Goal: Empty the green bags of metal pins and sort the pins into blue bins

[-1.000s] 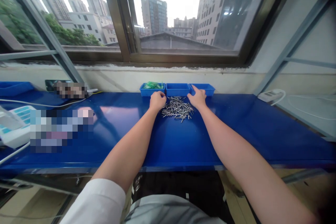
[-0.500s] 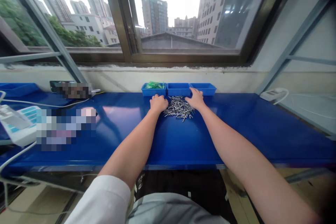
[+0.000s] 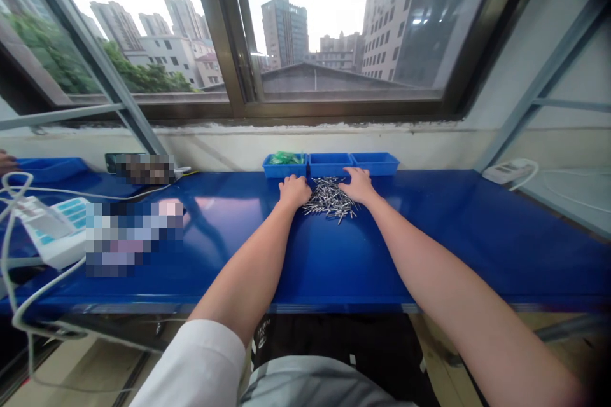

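A loose pile of thin silver metal pins, rivet-like in shape, lies on the blue table. At its left edge rests my left hand, palm down, fingers slightly bent and apart. My right hand is at the pile's right side, thumb and fingers spread, with its thumb near the pins. Neither hand shows anything held, though the undersides are hidden. Just behind the hands stand three blue trays in a row: the left tray has green plastic packets in it, beside the middle tray and right tray.
A window and wall rise behind the blue table. To the left are a white power strip with cables, a phone-like device and another blue tray. Part of another person's hand shows at the left edge. A white box sits right.
My right hand has come down slightly and left, away from the tray rim toward the pile. My left hand stays beside the pins. The view has shifted a little; another person's hand now shows at left.
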Available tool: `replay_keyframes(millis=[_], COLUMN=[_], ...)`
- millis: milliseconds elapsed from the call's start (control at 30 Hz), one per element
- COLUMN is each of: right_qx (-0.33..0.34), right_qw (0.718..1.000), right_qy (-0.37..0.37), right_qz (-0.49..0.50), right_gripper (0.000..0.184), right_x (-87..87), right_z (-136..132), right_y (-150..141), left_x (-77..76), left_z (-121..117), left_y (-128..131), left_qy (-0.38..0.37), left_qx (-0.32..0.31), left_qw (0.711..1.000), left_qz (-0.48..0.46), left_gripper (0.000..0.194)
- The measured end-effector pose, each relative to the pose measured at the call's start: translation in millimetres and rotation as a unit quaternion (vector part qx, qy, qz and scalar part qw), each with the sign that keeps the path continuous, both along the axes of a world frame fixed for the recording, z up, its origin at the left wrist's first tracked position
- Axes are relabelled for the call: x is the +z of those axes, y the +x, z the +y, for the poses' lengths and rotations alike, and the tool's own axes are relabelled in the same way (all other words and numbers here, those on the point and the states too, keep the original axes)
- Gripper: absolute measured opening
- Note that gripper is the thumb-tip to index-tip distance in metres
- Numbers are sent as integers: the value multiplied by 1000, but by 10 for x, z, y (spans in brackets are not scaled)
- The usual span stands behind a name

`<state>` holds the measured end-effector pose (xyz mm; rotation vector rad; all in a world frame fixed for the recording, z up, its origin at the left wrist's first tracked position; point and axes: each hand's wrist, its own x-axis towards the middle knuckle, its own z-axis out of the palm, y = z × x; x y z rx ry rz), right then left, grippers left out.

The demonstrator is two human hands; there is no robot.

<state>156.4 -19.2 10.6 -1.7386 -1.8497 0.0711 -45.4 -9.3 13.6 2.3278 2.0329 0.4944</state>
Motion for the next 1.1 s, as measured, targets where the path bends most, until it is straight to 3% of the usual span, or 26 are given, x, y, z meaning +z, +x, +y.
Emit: replay_keyframes(millis=[233,400,733,867,1100], right_qx=[60,70,77,83,87], right_qw=[997,995,992,992,992], right_qy=[-41,-69,-82,-75,-64], right_qz=[-16,-31,-62,-66,-62], right_gripper=[51,50,44,41,39], right_x=[-35,-4,17,18,-15], right_z=[-6,-60,-60,-70,-46], right_y=[-54,-108,-136,-148,-134], left_x=[-15,-3,20,-7,-14], left_z=[91,88,71,110,110], left_y=[15,74,102,117,142], left_qy=[-24,-49,4,23,18], left_qx=[-77,-66,-69,-60,-82], left_qw=[996,996,996,994,993], left_qz=[34,25,-48,-85,-79], left_gripper=[51,48,28,33,24])
